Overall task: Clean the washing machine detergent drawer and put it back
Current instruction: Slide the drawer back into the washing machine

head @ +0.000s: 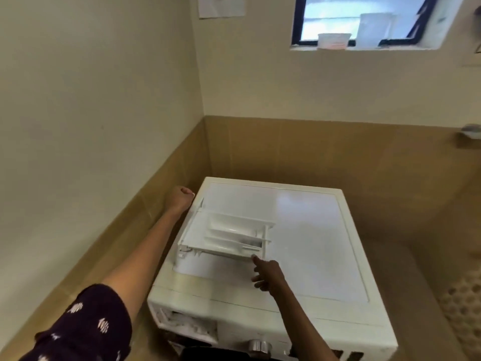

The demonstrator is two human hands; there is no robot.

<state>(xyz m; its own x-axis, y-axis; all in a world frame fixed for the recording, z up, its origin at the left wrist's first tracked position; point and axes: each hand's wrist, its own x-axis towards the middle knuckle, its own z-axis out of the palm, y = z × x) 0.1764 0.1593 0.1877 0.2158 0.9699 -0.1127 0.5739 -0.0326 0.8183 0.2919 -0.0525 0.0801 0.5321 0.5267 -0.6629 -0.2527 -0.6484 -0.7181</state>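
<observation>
The white detergent drawer (pixel 226 238) lies on the left part of the washing machine's top (pixel 312 243), its compartments facing up. My right hand (pixel 269 276) reaches in from the front. Its straight index finger touches the drawer's near right corner and the other fingers are loosely spread. My left hand (pixel 182 195) is stretched out beside the machine's far left edge, just left of the drawer's far corner. Its fingers are curled into a fist and nothing shows in it. The drawer slot (pixel 187 324) in the machine's front panel is open and looks grimy.
The machine stands in a corner, with tan-tiled walls close on its left and behind it. A metal dial (pixel 257 346) sits on the front panel. White containers (pixel 334 40) stand on the sill of a high window. A tap (pixel 471 131) sticks out of the right wall.
</observation>
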